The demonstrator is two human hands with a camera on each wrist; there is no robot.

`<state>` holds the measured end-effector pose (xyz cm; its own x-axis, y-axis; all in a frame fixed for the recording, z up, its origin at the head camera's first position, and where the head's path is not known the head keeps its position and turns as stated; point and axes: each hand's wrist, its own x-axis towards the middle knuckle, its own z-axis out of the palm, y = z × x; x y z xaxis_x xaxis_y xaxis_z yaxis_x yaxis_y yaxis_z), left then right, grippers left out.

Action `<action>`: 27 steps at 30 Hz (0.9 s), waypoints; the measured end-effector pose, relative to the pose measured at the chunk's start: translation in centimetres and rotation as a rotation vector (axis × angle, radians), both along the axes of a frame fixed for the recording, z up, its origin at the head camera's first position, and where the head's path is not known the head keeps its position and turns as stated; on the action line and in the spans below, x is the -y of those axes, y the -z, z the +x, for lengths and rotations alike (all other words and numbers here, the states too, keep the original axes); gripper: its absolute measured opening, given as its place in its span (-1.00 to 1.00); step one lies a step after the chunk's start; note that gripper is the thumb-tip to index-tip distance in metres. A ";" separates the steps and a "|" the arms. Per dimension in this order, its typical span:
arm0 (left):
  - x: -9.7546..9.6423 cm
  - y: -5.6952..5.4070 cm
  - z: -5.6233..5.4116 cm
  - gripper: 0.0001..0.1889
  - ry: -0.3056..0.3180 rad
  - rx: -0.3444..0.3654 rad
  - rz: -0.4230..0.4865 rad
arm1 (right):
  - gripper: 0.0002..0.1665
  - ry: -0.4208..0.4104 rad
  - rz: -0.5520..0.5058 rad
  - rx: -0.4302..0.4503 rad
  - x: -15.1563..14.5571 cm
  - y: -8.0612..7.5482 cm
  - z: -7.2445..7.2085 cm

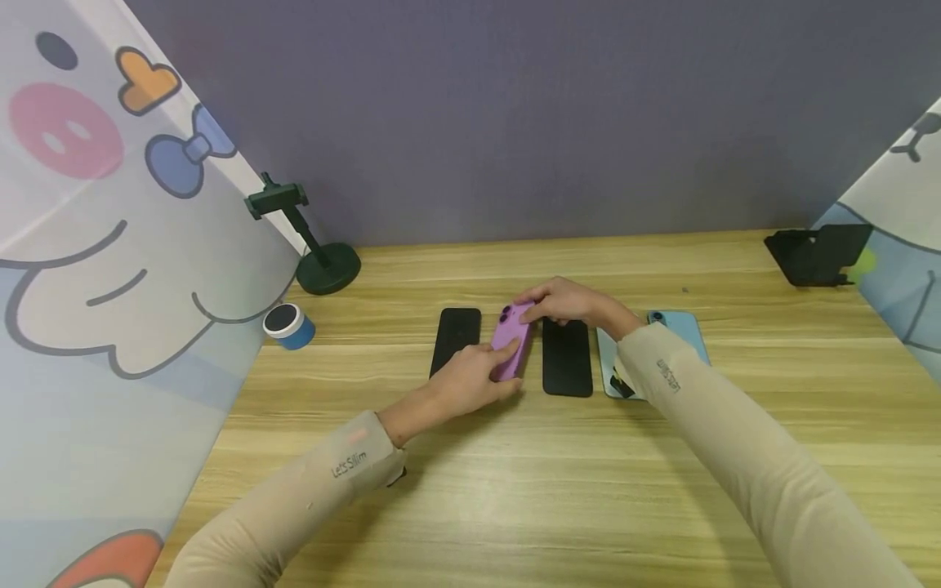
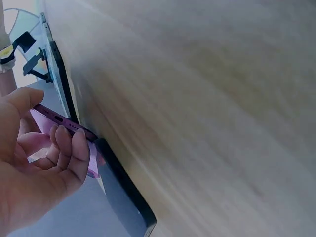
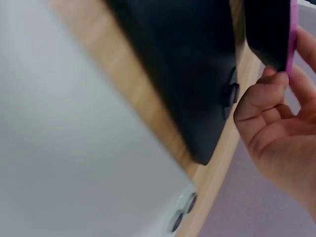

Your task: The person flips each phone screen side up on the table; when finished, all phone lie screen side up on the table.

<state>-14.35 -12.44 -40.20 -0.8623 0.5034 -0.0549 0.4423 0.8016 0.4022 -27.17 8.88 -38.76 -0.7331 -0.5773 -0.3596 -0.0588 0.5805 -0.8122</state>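
Observation:
Both hands hold a purple phone [image 1: 509, 331], its back and camera lenses facing up in the head view. My left hand [image 1: 466, 381] grips its near end, thumb on the back. The right hand [image 1: 564, 300] pinches its far end by the camera corner. In the left wrist view the phone's port end [image 2: 59, 119] shows between the left fingers. Its dark screen side [image 3: 269, 29] and pink edge appear beside the right hand [image 3: 279, 121] in the right wrist view, tilted up from the table. Whether any edge touches the table, I cannot tell.
Black phones [image 1: 456, 333] [image 1: 567, 365] lie on either side. Rightward are a pale phone [image 1: 608, 359] and a light blue phone [image 1: 687, 328], partly under the right sleeve. A dark green stand [image 1: 327, 268], a blue jar [image 1: 296, 333] and a black stand [image 1: 816, 257] stand farther out.

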 end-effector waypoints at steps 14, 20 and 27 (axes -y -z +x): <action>0.3 -1.8 -0.1 -0.28 0.040 -0.003 -0.009 | -0.18 -0.024 -0.112 -0.069 -0.9 0.7 0.4; 0.6 -2.8 0.1 -0.37 0.007 -0.042 -0.006 | -0.13 -0.023 -0.114 -0.087 -0.9 0.4 0.5; 1.8 -2.5 -0.1 -0.38 -0.135 0.067 0.172 | -0.13 -0.016 -0.128 -0.083 -1.0 0.1 0.6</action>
<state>-14.45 -14.26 -37.72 -0.9199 0.3904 -0.0374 0.3034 0.7688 0.5629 -26.55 9.93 -38.86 -0.7475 -0.6264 -0.2209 -0.1370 0.4708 -0.8715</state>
